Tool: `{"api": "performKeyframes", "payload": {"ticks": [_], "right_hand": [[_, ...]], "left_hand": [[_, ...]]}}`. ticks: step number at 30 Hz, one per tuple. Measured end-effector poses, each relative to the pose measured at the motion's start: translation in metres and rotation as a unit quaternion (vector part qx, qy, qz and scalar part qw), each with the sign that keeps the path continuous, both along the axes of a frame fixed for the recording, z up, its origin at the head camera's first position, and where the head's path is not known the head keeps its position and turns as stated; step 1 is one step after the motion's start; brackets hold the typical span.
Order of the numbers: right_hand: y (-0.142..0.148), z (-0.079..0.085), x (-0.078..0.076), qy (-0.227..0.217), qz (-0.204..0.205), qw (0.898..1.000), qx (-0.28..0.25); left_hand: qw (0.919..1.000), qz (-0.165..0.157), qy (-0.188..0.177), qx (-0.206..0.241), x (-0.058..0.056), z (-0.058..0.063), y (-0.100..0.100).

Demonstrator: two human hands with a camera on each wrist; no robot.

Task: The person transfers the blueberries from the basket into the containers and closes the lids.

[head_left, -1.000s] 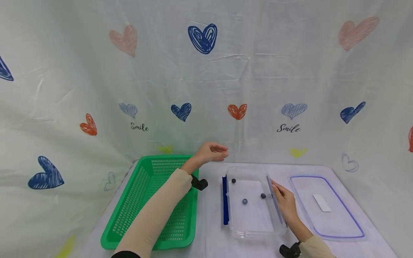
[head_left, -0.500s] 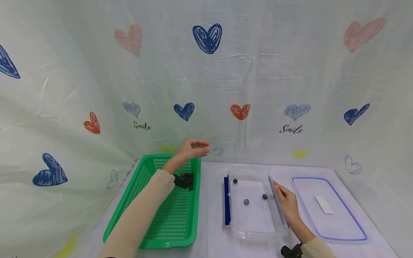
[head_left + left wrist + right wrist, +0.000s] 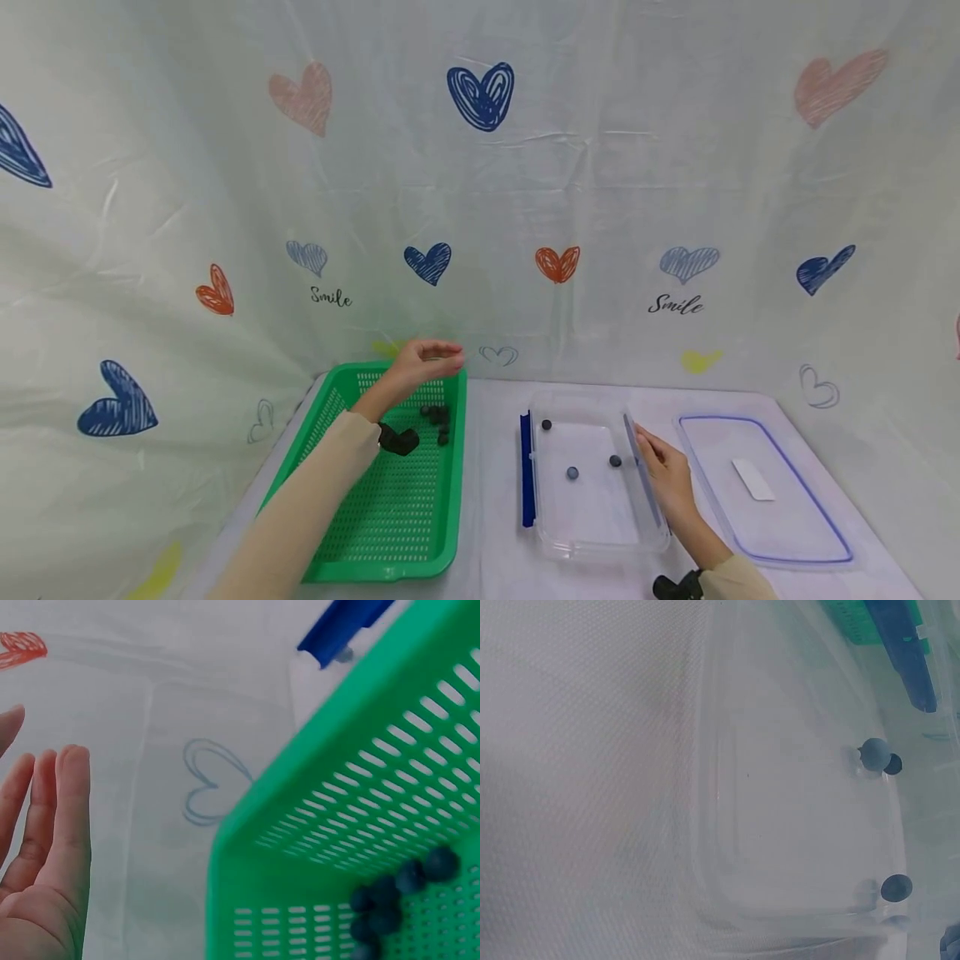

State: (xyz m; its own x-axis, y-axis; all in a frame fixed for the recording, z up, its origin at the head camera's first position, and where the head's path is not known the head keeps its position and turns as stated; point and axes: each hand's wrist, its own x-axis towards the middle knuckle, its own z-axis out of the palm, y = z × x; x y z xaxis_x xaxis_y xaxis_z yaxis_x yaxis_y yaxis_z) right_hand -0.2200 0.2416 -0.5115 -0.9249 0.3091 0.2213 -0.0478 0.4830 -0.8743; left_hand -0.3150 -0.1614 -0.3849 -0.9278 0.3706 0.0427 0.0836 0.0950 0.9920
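My left hand (image 3: 420,367) hovers above the far end of the green basket (image 3: 459,475), its fingers loosely extended. Nothing lies in that hand (image 3: 56,855) in the left wrist view. Several blueberries (image 3: 386,919) are clustered in the basket's far right corner. To the right stands a clear plastic container (image 3: 600,525) with raised side flaps. Three loose blueberries (image 3: 572,472) rest on its floor. At the container's right side, my right hand (image 3: 670,477) grips the edge by the flap. The right wrist view shows the container's see-through wall, but not the hand.
A clear lid (image 3: 795,525) with a blue rim and a white label (image 3: 752,479) lies flat at the right. The container's blue left flap (image 3: 527,471) sticks out toward the basket. Behind the table hangs a heart-printed curtain (image 3: 615,183).
My left hand has moved left, from the gap between basket and container to over the basket. Blueberries in the basket have come into view from behind the arm. The right hand keeps its hold.
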Motion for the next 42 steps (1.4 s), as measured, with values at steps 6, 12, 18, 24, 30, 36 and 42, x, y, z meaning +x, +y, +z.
{"api": "performKeyframes", "payload": {"ticks": [6,12,18,24,30,36,42], "right_hand": [[-0.001,-0.001,0.0,0.01,-0.002,1.0,0.001],[0.001,-0.002,-0.001,0.016,-0.002,1.0,0.004],[0.001,-0.004,-0.001,0.014,-0.005,1.0,0.0],[0.0,-0.003,-0.001,0.013,0.0,1.0,-0.009],[-0.001,-0.003,-0.001,0.009,0.002,1.0,-0.017],[0.0,-0.004,-0.002,0.005,-0.003,1.0,-0.012],[0.0,-0.003,-0.001,0.007,-0.006,1.0,-0.011]], "left_hand": [[0.9995,-0.006,-0.013,-0.028,0.003,-0.016,-0.016],[0.9973,-0.013,-0.003,-0.073,0.008,-0.029,-0.028],[0.995,-0.002,-0.007,-0.1,0.01,-0.046,-0.035],[0.9963,-0.016,-0.032,-0.078,0.011,-0.067,-0.04],[0.9872,-0.005,0.001,-0.159,0.013,-0.082,-0.044],[0.9782,0.003,0.034,-0.205,0.015,-0.093,-0.045],[0.9791,-0.003,0.04,-0.199,0.018,-0.102,-0.043]]}}
